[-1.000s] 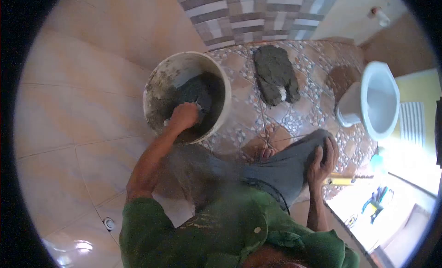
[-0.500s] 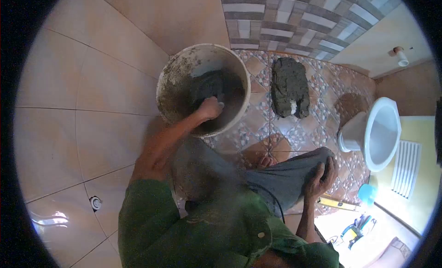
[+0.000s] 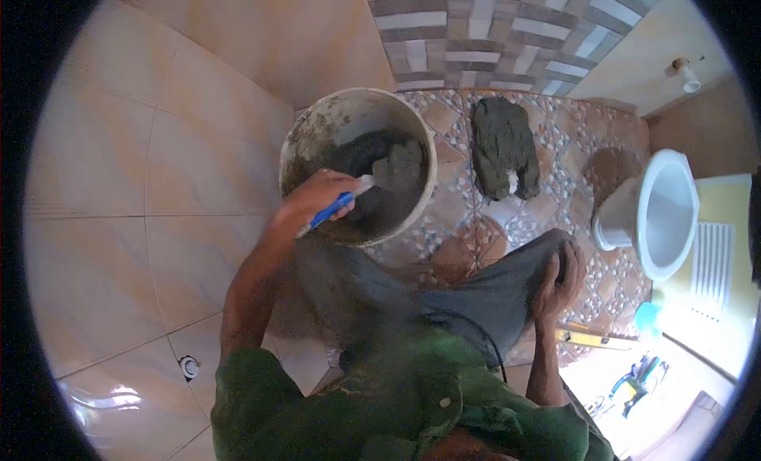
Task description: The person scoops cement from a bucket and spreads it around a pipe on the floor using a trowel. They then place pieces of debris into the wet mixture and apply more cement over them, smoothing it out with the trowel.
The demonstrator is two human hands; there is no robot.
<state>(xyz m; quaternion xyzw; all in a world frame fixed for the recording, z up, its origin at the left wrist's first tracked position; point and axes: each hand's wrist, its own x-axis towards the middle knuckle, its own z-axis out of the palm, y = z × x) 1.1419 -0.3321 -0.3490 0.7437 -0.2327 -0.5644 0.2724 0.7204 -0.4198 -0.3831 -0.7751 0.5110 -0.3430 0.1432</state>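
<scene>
My left hand [image 3: 323, 199] is closed around the blue handle of a trowel [image 3: 333, 210], inside the rim of a large whitish bucket [image 3: 432, 172]. Grey wet mortar [image 3: 361, 153] lies in the bucket, and some of it covers the trowel's blade. On the right, my right hand [image 3: 561, 283] rests on my bent knee, its fingers stretched out and holding nothing. A thick slab of grey mortar [image 3: 505, 148], with a small white patch at its near end, sits on the patterned floor tiles beyond my knees.
A white toilet bowl [image 3: 662, 215] stands at the right, near a white pipe stub [image 3: 688, 76] on the wall. Behind my right arm lie a yellow spirit level [image 3: 594, 338] and some tools [image 3: 638, 382]. Tiled wall [image 3: 87, 168] borders the bucket on the left.
My left hand has risen from deep in the bucket toward its near left side, bringing the trowel's blue handle and mortar-laden blade into sight. My right hand stays on the knee.
</scene>
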